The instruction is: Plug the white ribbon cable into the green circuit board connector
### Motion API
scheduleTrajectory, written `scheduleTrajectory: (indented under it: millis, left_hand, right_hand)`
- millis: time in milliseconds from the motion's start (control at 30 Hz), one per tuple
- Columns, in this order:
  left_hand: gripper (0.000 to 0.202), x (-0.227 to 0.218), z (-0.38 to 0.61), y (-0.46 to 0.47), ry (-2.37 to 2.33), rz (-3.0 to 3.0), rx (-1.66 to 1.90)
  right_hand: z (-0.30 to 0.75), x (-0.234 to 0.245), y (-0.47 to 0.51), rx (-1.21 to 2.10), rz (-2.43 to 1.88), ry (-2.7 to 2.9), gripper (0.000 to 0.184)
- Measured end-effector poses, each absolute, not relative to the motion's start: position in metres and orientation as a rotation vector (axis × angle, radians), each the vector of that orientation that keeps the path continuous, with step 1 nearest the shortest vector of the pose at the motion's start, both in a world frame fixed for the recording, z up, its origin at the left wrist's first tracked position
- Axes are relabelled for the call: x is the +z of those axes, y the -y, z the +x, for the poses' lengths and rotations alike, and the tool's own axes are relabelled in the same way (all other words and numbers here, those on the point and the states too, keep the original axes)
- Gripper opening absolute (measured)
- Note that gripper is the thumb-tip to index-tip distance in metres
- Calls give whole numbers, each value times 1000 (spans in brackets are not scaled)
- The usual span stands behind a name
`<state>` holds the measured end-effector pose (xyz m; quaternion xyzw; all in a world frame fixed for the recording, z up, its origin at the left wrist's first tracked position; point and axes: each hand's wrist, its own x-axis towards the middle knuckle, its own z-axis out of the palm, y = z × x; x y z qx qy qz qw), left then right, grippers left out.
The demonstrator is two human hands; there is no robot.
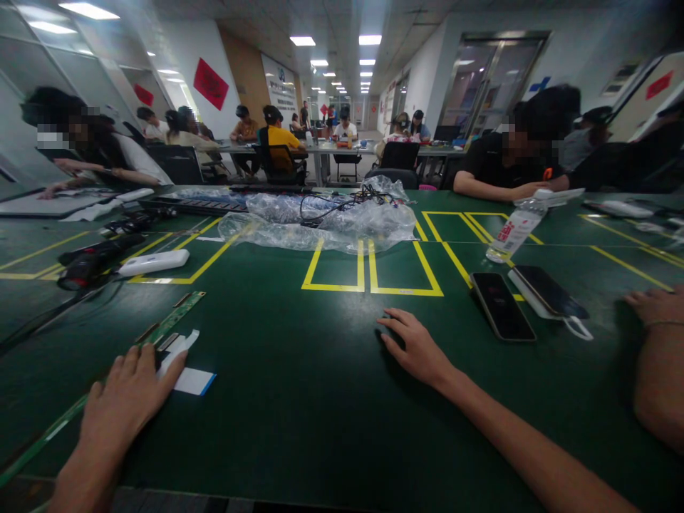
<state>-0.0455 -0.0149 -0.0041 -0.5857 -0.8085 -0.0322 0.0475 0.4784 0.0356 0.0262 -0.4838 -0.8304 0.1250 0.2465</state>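
Observation:
My left hand [125, 395] is closed over a long, narrow green circuit board [182, 313] lying slantwise on the table at the left. Its fingers bend over the strip, and the fingertips' undersides are hidden. Beside the thumb, a white flat ribbon cable [195, 381] with a blue end sticks out to the right. The board's lower end runs past my wrist to the table's left front edge. My right hand [414, 345] rests near the middle of the green table [299, 399], fingers apart and holding nothing, just below the yellow tape outlines [406, 291].
Clear plastic wrap [331, 221] with black cables lies ahead. A white device [154, 262] and black gear [99, 260] sit at left. Two phones [502, 306] and a bottle [516, 228] are at right. Another person's arm [662, 356] rests at far right; people sit across.

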Motion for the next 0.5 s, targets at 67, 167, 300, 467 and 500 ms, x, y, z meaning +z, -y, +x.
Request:
scheduleTrajectory:
  millis: [67,167,300,467,500]
  left_hand:
    - [72,-5,-48,16,2486,-1735,-41]
    - [68,-3,-44,16,2457,-1720,13]
    - [66,4,-6,6,2375,-1911,45]
    - [58,19,104,-13,2038,-2411,-8]
    - [57,22,128,-15,1935,-2513,-8]
  right_hand:
    - [478,27,-35,337,-1317,2268,36]
    - [478,28,-35,340,-1318,2266,36]
    - [478,26,-34,338,-1319,2258,36]
    - [478,25,-36,330,-1331,2248,36]
    - [479,26,-37,331,-1336,2248,36]
